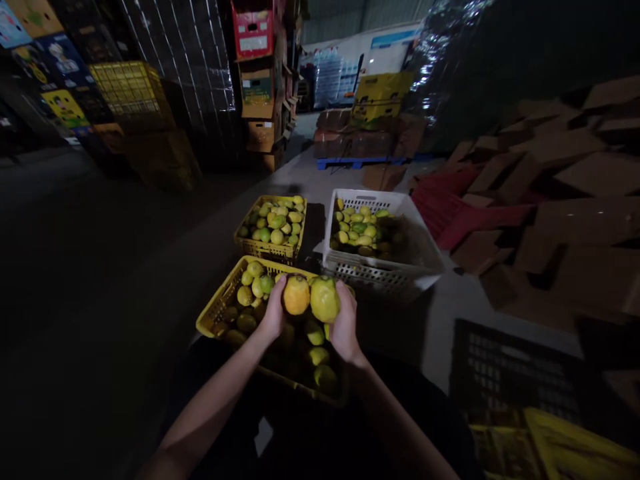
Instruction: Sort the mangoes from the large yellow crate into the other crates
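My left hand (274, 312) is closed around a yellow-orange fruit (297, 295). Beside it my right hand (345, 325) grips a yellow-green fruit (325, 299). The two fruits touch, held up over the near yellow crate (214, 311), which holds several yellow and green fruits. Further off stands a second yellow crate (265, 248) of the same fruit. To its right a white crate (380, 270) is partly filled with fruit at its left side.
Flattened brown cardboard (575, 200) is piled on the right. A black crate (505, 363) and yellow crates (560, 450) lie at the lower right. Stacked boxes (260, 80) and a blue pallet (367, 161) with cartons stand at the back. The floor at left is dark.
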A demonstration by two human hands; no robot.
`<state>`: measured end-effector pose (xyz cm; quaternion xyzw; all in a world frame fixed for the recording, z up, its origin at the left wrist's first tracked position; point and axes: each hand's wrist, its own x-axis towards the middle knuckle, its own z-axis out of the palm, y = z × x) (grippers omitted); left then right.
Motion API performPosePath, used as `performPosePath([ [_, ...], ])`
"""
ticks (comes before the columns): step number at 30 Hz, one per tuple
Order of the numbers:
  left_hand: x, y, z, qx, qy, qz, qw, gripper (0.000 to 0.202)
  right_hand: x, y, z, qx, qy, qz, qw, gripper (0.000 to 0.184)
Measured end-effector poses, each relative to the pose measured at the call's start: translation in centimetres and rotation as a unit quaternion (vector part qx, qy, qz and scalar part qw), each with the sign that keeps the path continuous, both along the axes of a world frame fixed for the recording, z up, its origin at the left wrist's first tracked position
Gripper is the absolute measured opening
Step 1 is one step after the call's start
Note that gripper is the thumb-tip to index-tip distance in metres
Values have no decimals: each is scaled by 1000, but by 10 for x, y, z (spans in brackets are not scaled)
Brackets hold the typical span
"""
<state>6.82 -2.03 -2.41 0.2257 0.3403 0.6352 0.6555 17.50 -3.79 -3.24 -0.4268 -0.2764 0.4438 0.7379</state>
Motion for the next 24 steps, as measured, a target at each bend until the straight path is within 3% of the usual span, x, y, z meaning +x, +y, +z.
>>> performPosePath([
  [4, -3, 5, 6, 121, 57, -15, 991, 42, 4, 0, -5, 90, -128, -30, 987, 37],
  [8, -4, 7, 13, 205, 85, 1, 975, 50, 13, -2, -4, 222, -327, -66, 916, 38],
  [11, -4, 9, 18, 220, 74, -2, 973, 51, 14, -3, 0, 275, -403, -98, 867, 37],
  [14, -7, 12, 21, 222, 63, -3, 973, 49, 11, -2, 4, 294, -439, -103, 843, 37],
  [19, -12, 17, 23, 206, 38, 3, 978, 43, 2, -1, 6, 295, -419, -100, 853, 33],
  [22, -14, 21, 22, 159, -7, 10, 987, 40, -6, -1, 7, 249, -384, -85, 885, 32],
  [24, -16, 25, 21, 101, -41, 9, 994, 38, -14, 1, 8, 180, -340, -72, 920, 34],
])
